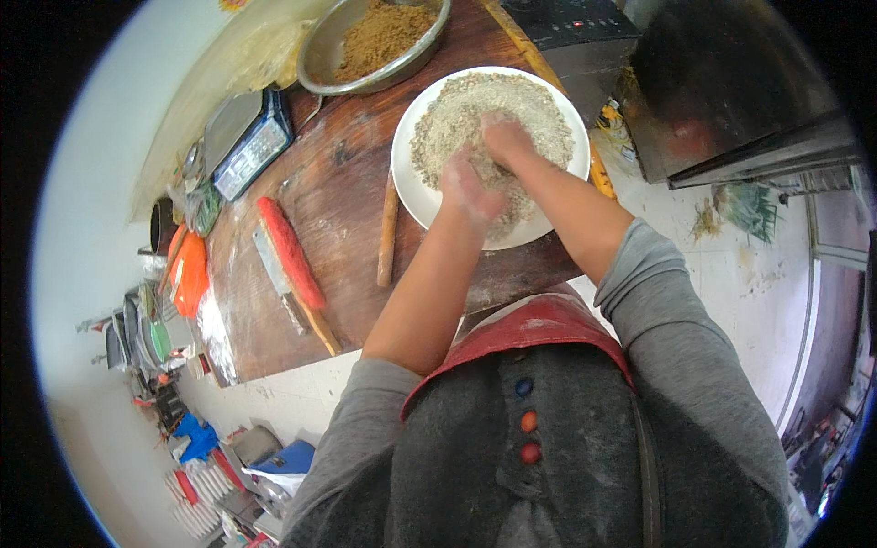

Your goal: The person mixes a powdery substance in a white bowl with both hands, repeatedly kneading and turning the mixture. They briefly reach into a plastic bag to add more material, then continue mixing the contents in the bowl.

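Note:
A round white basin [405,171] stands near the table's front edge and holds a pale, crumbly, floury mixture [445,130] with small nut-like or seed-like bits. Both of my hands are in it, dusted with flour. My left hand [471,186] is at the left of the middle, its fingers curled towards the other hand and blurred. Slightly farther back and to the right, my right hand [505,139] has its fingers partly sunk in the mixture. Whether either hand grips any of the mixture is hidden.
A metal bowl [312,65] of brown crumbly material stands behind. On the wooden table [342,157] lie a rolling pin [388,240], a cleaver [274,264] and a red-bristled brush [291,253]. A digital scale [253,147] is at the left. Dark appliances [582,48] stand at the right.

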Available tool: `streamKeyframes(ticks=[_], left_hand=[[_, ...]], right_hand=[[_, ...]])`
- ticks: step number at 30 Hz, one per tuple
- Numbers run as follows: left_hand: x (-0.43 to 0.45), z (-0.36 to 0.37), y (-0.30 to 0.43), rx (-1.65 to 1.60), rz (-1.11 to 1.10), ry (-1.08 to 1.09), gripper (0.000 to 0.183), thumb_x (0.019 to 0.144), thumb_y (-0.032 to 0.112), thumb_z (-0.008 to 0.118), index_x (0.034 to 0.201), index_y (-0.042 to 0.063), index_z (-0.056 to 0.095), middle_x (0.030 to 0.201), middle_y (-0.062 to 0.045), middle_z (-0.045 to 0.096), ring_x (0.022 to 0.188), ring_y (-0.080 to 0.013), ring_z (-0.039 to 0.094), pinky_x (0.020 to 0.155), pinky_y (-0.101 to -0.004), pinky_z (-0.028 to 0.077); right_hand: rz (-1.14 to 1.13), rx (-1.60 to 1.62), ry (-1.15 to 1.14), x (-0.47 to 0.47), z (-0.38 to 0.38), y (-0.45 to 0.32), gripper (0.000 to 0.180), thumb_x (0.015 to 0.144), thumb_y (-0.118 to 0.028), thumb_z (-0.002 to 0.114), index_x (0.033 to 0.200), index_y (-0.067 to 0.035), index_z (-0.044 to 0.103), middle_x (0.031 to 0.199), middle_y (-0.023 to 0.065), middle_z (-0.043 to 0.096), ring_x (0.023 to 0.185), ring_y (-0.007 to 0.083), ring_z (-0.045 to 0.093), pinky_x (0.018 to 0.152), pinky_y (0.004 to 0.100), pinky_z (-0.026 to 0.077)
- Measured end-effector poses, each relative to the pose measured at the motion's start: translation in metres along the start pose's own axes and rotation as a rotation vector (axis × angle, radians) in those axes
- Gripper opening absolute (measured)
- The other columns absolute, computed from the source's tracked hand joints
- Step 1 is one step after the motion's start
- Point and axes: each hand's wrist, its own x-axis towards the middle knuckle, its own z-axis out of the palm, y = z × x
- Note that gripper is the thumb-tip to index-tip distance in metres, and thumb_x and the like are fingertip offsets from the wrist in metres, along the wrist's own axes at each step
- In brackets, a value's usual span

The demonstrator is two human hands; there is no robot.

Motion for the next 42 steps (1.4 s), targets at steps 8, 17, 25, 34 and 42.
streamKeyframes(ticks=[8,17,25,34,42], left_hand=[[0.0,-0.028,0.053,0.228,0.196,0.191,0.034,0.097,0.024,0.034,0.117,0.0,0.046,0.118,-0.015,0.05,0.11,-0.0287,0.044,0.101,-0.0508,0.029],[0.033,-0.107,0.042,0.428,0.295,0.373,0.035,0.091,0.016,0.049,0.121,-0.001,0.048,0.107,-0.012,0.057,0.09,-0.0243,0.056,0.077,-0.0417,0.047],[0.04,-0.095,-0.013,0.323,0.262,0.189,0.033,0.093,0.022,0.046,0.12,0.003,0.048,0.107,-0.011,0.057,0.096,-0.025,0.055,0.088,-0.0374,0.042],[0.062,-0.118,0.012,0.218,-0.005,-0.262,0.039,0.096,0.034,0.038,0.121,0.005,0.049,0.117,-0.015,0.054,0.107,-0.029,0.05,0.093,-0.0434,0.041],[0.02,-0.075,0.015,0.009,-0.171,-0.205,0.037,0.097,0.035,0.031,0.113,0.009,0.053,0.109,-0.01,0.057,0.099,-0.0265,0.053,0.088,-0.0412,0.044]], right_hand=[[0.338,0.68,-0.318,0.006,-0.051,0.024,0.053,0.088,-0.04,0.053,0.126,-0.004,0.053,0.128,0.02,0.051,0.116,0.033,0.05,0.094,0.0396,0.04],[0.577,0.63,0.423,-0.07,0.011,0.066,0.042,0.09,-0.034,0.046,0.119,-0.005,0.056,0.111,0.0202,0.061,0.098,0.0376,0.06,0.086,0.0398,0.045],[0.74,1.384,0.647,-0.077,0.06,-0.027,0.037,0.089,-0.025,0.055,0.117,0.0,0.055,0.105,0.0127,0.061,0.093,0.0211,0.055,0.083,0.0324,0.043],[0.261,0.494,0.283,-0.075,0.056,-0.07,0.043,0.093,-0.03,0.046,0.128,-0.004,0.049,0.133,0.0187,0.046,0.117,0.0314,0.047,0.099,0.0365,0.037],[0.006,-0.009,0.182,-0.048,0.046,-0.042,0.034,0.093,-0.019,0.035,0.113,-0.001,0.056,0.129,0.0203,0.048,0.117,0.0379,0.045,0.097,0.0454,0.037]])
